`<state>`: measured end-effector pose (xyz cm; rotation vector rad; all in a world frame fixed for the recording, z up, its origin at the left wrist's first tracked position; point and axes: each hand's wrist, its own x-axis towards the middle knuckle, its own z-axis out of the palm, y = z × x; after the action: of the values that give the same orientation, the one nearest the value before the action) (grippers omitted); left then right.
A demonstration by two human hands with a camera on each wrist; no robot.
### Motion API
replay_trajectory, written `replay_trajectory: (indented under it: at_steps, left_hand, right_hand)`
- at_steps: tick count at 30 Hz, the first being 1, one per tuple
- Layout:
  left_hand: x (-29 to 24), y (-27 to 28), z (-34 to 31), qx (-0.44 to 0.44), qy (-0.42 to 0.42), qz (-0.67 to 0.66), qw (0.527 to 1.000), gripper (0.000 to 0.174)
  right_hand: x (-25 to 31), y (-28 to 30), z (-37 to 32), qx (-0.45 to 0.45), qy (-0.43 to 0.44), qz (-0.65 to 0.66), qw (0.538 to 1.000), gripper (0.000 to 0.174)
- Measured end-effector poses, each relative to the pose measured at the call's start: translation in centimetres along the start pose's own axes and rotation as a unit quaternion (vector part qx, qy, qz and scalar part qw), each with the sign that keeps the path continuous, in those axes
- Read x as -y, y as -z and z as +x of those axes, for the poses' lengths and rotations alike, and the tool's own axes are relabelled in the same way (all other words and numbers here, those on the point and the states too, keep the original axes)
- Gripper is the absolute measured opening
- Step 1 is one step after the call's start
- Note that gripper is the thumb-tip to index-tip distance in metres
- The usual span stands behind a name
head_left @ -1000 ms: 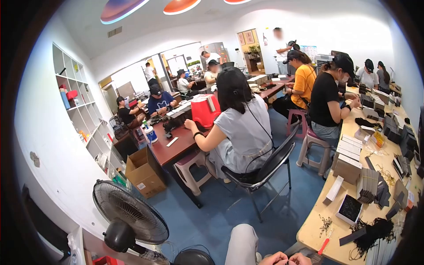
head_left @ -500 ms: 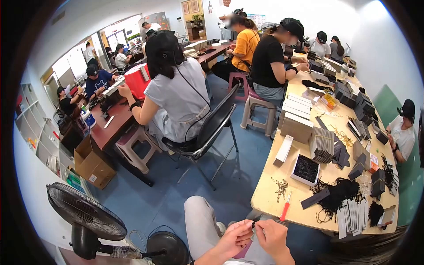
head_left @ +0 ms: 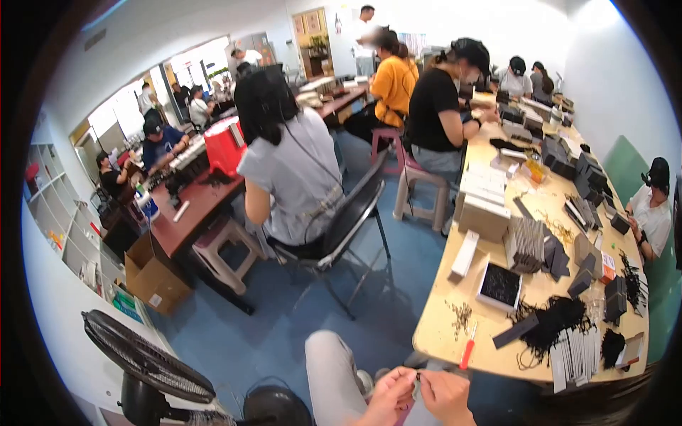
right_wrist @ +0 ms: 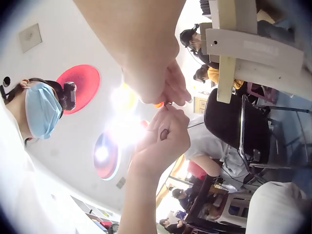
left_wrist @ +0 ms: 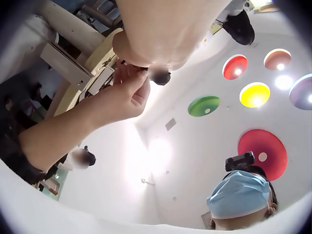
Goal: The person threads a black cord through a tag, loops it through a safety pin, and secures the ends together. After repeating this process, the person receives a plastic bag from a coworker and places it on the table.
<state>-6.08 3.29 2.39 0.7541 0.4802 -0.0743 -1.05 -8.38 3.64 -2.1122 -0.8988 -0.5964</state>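
Low in the head view, my left hand (head_left: 391,399) and right hand (head_left: 446,399) meet above my lap, fingertips together. Between them they pinch a small black piece (head_left: 418,377), mostly covered by the fingers, so I cannot tell its kind. In the right wrist view a small dark loop (right_wrist: 165,134) shows against the curled fingers of the left hand (right_wrist: 158,141). The left wrist view shows the right hand (left_wrist: 127,92) with its thumb and fingers drawn together. Beside my hands, a red-handled tool (head_left: 467,349) lies on the table edge.
On the pale wooden table (head_left: 437,323) to the right are a white box of black pieces (head_left: 499,286), small metal clips (head_left: 460,318), tangled black cords (head_left: 558,319) and white strips (head_left: 574,358). A black fan (head_left: 145,355) stands left; a folding chair (head_left: 337,220) is ahead.
The head view has swung right and down since a second ago, bringing both hands fully into sight. Over the last half second the hands stay together, pinching the small black piece.
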Motion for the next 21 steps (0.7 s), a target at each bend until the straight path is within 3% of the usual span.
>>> replay_trajectory:
  at_steps: [2,4,5,8,12,14,16,18,21]
  left_hand:
    - [0.0,0.2,0.1,0.004,-0.017,0.021,1.000,0.012]
    - [1.2,1.9,1.3,0.019,-0.092,0.106,0.990,0.011]
    - [-0.3,-0.1,0.3,0.023,-0.138,0.145,0.979,0.009]
    - [-0.2,0.3,0.2,0.042,-0.201,0.237,0.950,0.010]
    - [-0.8,-0.1,-0.3,0.044,-0.179,0.284,0.941,0.013]
    - [-0.6,0.1,-0.1,0.047,-0.210,0.337,0.917,0.014]
    - [0.1,1.4,0.5,0.048,-0.149,0.358,0.920,0.018]
    - [-0.1,0.2,-0.2,0.036,-0.096,0.257,0.961,0.017]
    - [-0.2,0.3,-0.6,0.066,-0.069,0.245,0.965,0.016]
  right_hand:
    - [0.2,0.3,0.2,-0.025,0.023,-0.014,0.999,0.009]
    - [0.3,1.1,0.8,0.033,0.017,-0.042,0.998,0.007]
    - [0.2,1.1,0.9,0.028,0.036,-0.058,0.997,0.005]
    - [-0.4,2.2,1.0,0.070,0.069,-0.062,0.993,0.004]
    - [-1.1,2.9,0.7,0.079,0.088,-0.062,0.991,0.005]
    - [-2.6,2.1,-0.4,0.092,0.066,-0.039,0.993,0.007]
    - [-3.5,1.5,-1.7,0.062,0.044,0.012,0.997,0.009]
    - [-2.6,2.6,-1.6,0.078,-0.014,0.064,0.995,0.010]
    - [-2.1,3.0,-2.1,0.090,-0.092,0.164,0.978,0.014]
